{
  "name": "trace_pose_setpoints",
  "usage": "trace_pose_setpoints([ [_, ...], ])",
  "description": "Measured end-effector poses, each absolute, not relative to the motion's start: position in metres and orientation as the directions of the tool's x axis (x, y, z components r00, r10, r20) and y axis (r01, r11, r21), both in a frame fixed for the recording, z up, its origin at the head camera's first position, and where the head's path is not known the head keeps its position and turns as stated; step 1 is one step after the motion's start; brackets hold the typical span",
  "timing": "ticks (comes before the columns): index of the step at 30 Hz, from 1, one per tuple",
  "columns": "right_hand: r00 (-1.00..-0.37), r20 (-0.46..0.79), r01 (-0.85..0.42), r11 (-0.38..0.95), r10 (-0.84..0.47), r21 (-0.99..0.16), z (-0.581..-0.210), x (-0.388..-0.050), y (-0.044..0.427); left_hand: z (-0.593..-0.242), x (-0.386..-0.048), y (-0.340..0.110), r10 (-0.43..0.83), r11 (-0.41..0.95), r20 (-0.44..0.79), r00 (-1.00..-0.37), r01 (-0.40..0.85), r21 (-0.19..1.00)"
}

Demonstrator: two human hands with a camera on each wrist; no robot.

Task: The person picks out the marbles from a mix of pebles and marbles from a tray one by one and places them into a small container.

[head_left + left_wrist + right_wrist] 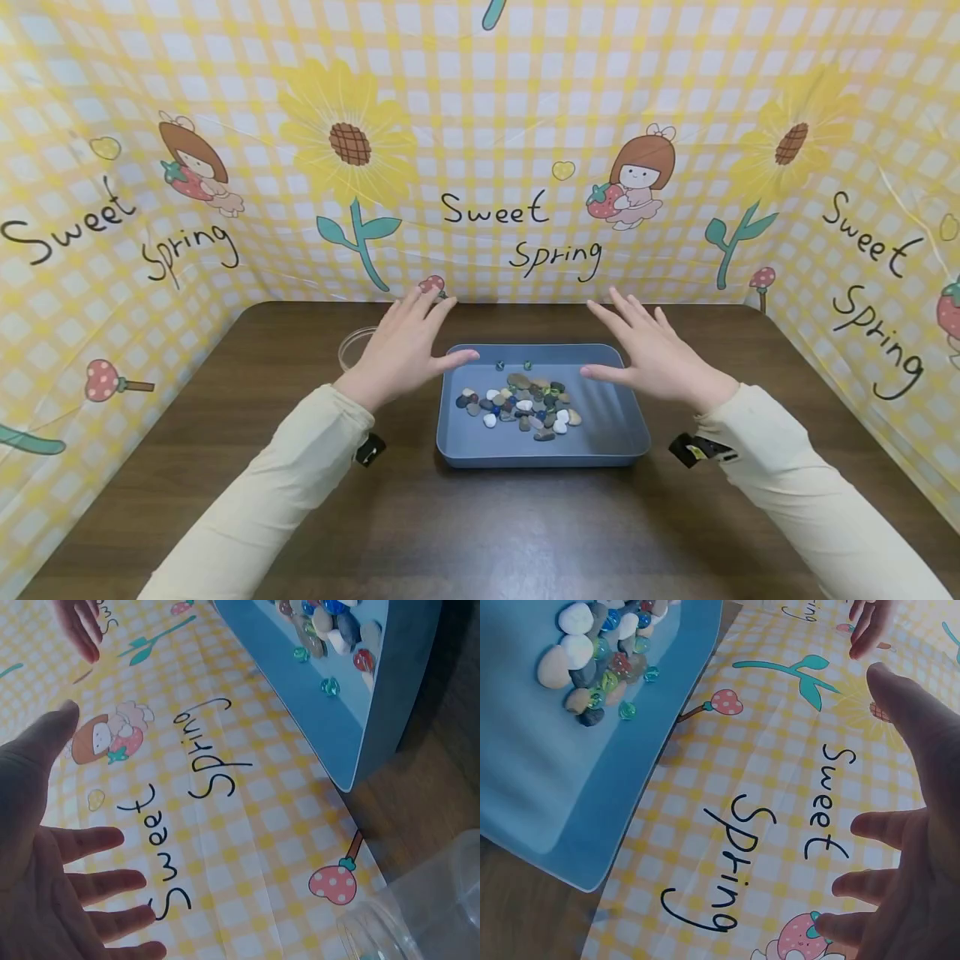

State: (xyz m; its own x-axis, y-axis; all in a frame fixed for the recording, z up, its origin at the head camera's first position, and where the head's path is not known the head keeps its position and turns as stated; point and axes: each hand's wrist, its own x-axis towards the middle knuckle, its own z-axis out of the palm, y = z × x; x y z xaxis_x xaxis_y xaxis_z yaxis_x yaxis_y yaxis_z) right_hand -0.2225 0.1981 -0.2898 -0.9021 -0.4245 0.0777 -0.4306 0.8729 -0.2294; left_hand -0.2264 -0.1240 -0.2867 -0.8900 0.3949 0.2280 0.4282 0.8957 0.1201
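A blue-grey tray (607,425) stands on the table, holding a heap of pebbles (525,406) in white, grey and brown, mixed with coloured glass marbles. Two green marbles (528,365) lie apart from the heap near the tray's back side. My left hand (401,346) is raised by the tray's left side, fingers spread, holding nothing. On the other side my right hand (656,354) is also raised with spread fingers and holds nothing. The left wrist view shows the left palm (37,892) bare; in the right wrist view the right hand (922,825) touches nothing.
Behind my left hand is a clear round container (349,346), partly hidden by it; the left wrist view shows its transparent wall (442,892). A yellow checked cloth (480,125) with printed flowers and words surrounds the brown table (510,533) at the back and sides.
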Motion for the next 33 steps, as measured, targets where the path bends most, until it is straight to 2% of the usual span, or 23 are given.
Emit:
trace_pose_setpoints([
  [5,-0.902,0.073,-0.43,0.865,-0.426,-0.259,-0.297,-0.217,0.202,-0.29,-0.223,-0.118,0.452,0.863,0.301,-0.84,0.497,0.09],
  [15,-0.901,0.063,-0.425,0.841,-0.43,-0.334,-0.319,-0.209,0.211,-0.304,-0.219,-0.106,0.528,0.821,0.321,-0.786,0.569,0.044],
  [23,-0.9,0.056,-0.423,0.835,-0.432,-0.351,-0.336,-0.201,0.216,-0.317,-0.22,-0.1,0.579,0.798,0.258,-0.773,0.602,0.014],
  [33,-0.906,0.021,-0.405,0.85,-0.424,-0.337,-0.355,-0.194,0.223,-0.331,-0.223,-0.092,0.593,0.798,0.126,-0.795,0.601,0.035],
])
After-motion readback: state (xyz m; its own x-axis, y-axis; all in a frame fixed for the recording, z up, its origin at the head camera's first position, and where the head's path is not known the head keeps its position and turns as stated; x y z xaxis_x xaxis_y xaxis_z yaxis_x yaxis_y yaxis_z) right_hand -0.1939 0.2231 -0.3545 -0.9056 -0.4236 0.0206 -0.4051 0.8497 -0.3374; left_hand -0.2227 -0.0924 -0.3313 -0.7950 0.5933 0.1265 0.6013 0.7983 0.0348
